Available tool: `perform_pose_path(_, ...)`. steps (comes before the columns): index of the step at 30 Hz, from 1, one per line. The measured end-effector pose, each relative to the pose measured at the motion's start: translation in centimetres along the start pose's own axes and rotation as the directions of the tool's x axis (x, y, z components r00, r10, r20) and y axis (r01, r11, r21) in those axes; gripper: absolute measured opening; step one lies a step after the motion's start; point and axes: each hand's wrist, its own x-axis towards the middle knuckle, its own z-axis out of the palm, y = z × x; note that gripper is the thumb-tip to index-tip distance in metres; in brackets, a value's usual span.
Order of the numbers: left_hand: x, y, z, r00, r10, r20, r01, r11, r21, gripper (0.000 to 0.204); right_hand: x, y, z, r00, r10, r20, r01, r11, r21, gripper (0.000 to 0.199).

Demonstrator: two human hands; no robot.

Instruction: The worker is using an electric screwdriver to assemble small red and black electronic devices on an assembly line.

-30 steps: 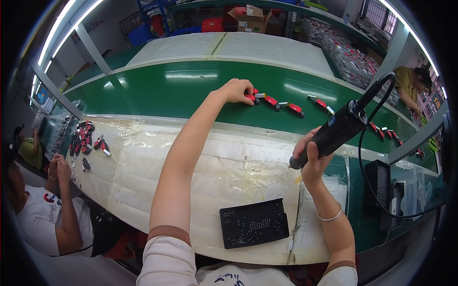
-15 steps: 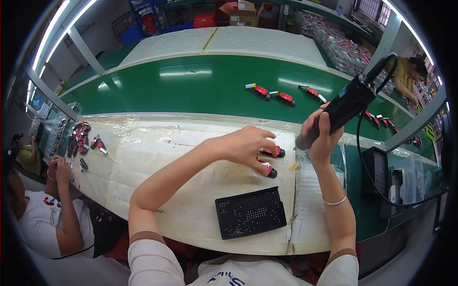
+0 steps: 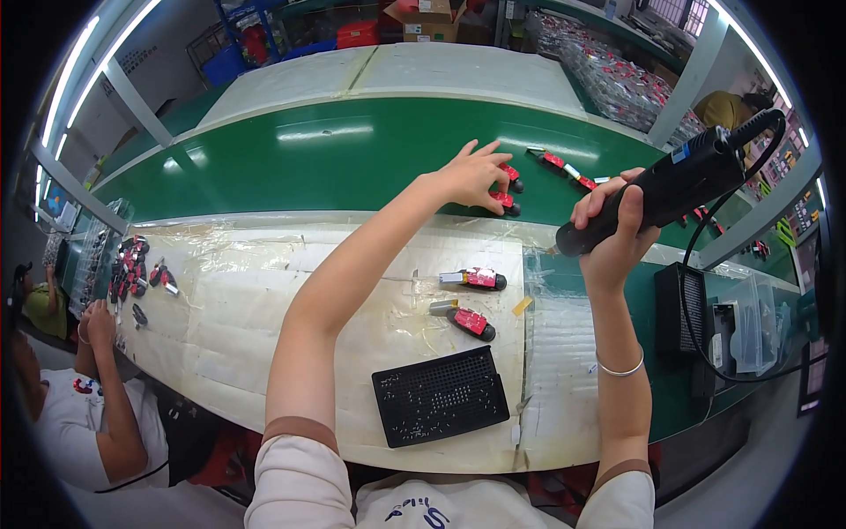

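Observation:
My left hand [image 3: 476, 179] reaches over the green belt, its thumb and finger closed around a small red-and-black part [image 3: 504, 202]. Another such part [image 3: 510, 177] lies under its fingertips. In my right hand [image 3: 617, 231] is a thick black cylindrical power tool with a cord [image 3: 674, 189], its narrow end pointing left. Two more red-and-black parts, each with a silver cylinder, rest on the pale work surface: an upper one [image 3: 483, 279] and a lower one [image 3: 471, 323]. Nearer me sits a black perforated tray [image 3: 441, 397] holding many tiny screw-like pieces.
Several red-and-black parts [image 3: 552, 160] lie farther along the green belt [image 3: 352, 159]. A pile of similar parts [image 3: 130, 264] is at the left, near a seated co-worker [image 3: 106, 423]. At right stand a black basket [image 3: 680, 309] and clear plastic bins [image 3: 753, 326]; the tool's cord loops past them.
My left hand has left the two parts on the pale surface and moved away from me onto the belt. The right hand with the tool has shifted slightly right; the tool now lies flatter.

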Motion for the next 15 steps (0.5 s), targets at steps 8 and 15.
perform_pose_path(8,-4.8,0.0,-1.7,0.979,-0.108,-0.172,0.065,0.969,-0.237,0.032,0.5,-0.8,-0.2,0.994,-0.023,0.103,0.021,0.999,0.028,0.034)
perform_pose_path(15,-18.9,7.2,-3.7,0.969,-0.181,0.171,0.230,0.909,-0.346,0.023,-1.4,-2.7,1.6,0.948,0.076,0.309,-0.180,0.928,0.326,0.077)
